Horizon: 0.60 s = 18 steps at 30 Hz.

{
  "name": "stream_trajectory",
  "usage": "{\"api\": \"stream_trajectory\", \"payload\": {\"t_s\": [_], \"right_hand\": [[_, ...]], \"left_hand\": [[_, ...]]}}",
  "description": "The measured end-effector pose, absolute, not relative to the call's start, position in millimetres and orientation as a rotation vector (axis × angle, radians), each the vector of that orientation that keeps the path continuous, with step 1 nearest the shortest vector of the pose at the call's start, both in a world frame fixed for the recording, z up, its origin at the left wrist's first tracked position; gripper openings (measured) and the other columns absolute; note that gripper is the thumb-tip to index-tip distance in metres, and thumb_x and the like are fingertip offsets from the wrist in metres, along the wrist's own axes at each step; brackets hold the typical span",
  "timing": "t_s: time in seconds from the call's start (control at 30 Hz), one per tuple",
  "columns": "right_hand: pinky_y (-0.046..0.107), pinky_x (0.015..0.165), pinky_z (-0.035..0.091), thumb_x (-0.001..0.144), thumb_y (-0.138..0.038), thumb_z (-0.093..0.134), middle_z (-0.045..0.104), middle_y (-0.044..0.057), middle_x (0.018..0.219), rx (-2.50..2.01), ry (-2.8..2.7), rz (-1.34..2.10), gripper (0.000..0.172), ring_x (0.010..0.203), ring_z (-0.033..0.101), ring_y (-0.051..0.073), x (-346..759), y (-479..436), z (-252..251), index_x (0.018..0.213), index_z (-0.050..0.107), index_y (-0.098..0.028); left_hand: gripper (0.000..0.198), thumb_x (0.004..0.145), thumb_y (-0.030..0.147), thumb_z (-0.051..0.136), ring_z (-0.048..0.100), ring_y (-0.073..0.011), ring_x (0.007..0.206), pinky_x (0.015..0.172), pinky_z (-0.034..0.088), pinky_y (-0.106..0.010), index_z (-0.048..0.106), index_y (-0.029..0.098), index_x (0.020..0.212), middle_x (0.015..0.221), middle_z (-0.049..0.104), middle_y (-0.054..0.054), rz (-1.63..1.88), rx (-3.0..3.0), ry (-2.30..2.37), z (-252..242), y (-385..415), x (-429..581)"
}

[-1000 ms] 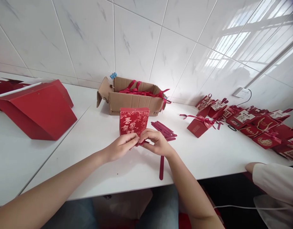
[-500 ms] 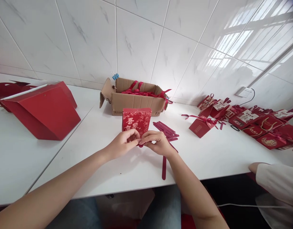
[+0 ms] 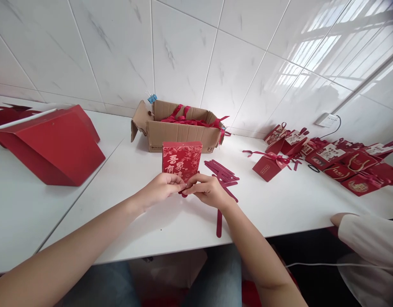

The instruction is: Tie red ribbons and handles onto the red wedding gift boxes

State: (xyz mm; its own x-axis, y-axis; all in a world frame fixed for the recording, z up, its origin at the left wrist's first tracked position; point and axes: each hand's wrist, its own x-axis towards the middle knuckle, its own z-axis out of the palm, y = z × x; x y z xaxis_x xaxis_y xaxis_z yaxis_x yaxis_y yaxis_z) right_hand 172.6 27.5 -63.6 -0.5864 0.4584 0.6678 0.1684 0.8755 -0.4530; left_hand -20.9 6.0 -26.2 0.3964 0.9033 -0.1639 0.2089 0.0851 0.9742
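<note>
A red gift box point(image 3: 186, 154) with white characters and a floral pattern stands upright on the white table. Just in front of its lower part, my left hand point(image 3: 161, 187) and my right hand point(image 3: 208, 189) meet, fingertips pinched together. A rounded end of a dark red strip point(image 3: 184, 195) pokes out beneath the fingers; the rest of it is hidden. To the right of my right hand lies a loose pile of dark red strips point(image 3: 222, 172), with a single strip point(image 3: 219, 224) nearer the table edge.
Behind the box is a cardboard carton point(image 3: 183, 134) full of red ribbons point(image 3: 193, 122). A large red folded box point(image 3: 56, 147) is at left. Rightward stand a small ribboned box point(image 3: 267, 167) and several gift boxes point(image 3: 330, 157). A person's sleeve point(image 3: 365, 238) shows at the right edge.
Both hands have shifted slightly left relative to the red box, still pinched together at its front. The whole view has moved a little; the other things lie as before.
</note>
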Motion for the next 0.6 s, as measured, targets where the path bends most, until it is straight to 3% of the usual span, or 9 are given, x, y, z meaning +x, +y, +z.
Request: {"api": "stream_trajectory", "payload": {"t_s": [0.17, 0.37, 0.47, 0.53, 0.6], "right_hand": [[0.03, 0.069, 0.059, 0.09, -0.014, 0.051, 0.068, 0.006, 0.09, -0.421, -2.242, 0.42, 0.025, 0.082, 0.067, 0.016, 173.4, 26.2, -64.5, 0.085, 0.073, -0.025], [0.029, 0.068, 0.058, 0.087, -0.014, 0.055, 0.069, 0.006, 0.088, -0.438, -2.13, 0.509, 0.02, 0.079, 0.067, 0.015, 170.0, 22.4, -59.4, 0.083, 0.072, -0.023], [0.031, 0.068, 0.057, 0.084, -0.018, 0.062, 0.069, 0.005, 0.085, -0.519, -1.901, 0.697, 0.011, 0.078, 0.067, 0.016, 172.4, 23.7, -56.8, 0.081, 0.071, -0.023], [0.032, 0.065, 0.056, 0.08, -0.024, 0.068, 0.068, 0.004, 0.083, -0.586, -1.694, 0.826, 0.003, 0.079, 0.065, 0.017, 177.3, 27.9, -56.4, 0.078, 0.07, -0.023], [0.031, 0.063, 0.055, 0.074, -0.031, 0.074, 0.066, 0.003, 0.082, -0.629, -1.488, 0.929, 0.01, 0.08, 0.063, 0.017, 183.4, 34.2, -57.0, 0.076, 0.068, -0.023]], "left_hand": [[0.017, 0.064, 0.031, 0.067, 0.028, -0.0065, 0.048, 0.047, 0.017, -0.025, 0.064, 0.014, 0.066, 0.062, 0.05, 0.0, 0.672, 1.214, 1.011, -33.5, 9.8, -23.3], [0.02, 0.068, 0.034, 0.065, 0.027, -0.0061, 0.047, 0.046, 0.018, -0.025, 0.061, 0.015, 0.069, 0.065, 0.047, 0.0, 0.673, 1.223, 0.99, -26.6, 5.2, -21.6], [0.021, 0.076, 0.038, 0.062, 0.038, -0.0095, 0.054, 0.052, 0.032, -0.026, 0.059, 0.017, 0.078, 0.069, 0.051, 0.0, 1.081, 1.473, 1.191, -20.5, 3.1, -24.8], [0.021, 0.077, 0.038, 0.064, 0.049, -0.0135, 0.069, 0.066, 0.042, -0.028, 0.056, 0.02, 0.087, 0.076, 0.052, 0.0, 1.543, 1.631, 1.34, -19.1, 7.4, -30.4], [0.033, 0.073, 0.037, 0.07, 0.054, -0.0175, 0.09, 0.081, 0.045, -0.031, 0.052, 0.022, 0.096, 0.093, 0.055, -0.002, 1.797, 1.672, 1.38, -19.7, 16.0, -37.4]]}}
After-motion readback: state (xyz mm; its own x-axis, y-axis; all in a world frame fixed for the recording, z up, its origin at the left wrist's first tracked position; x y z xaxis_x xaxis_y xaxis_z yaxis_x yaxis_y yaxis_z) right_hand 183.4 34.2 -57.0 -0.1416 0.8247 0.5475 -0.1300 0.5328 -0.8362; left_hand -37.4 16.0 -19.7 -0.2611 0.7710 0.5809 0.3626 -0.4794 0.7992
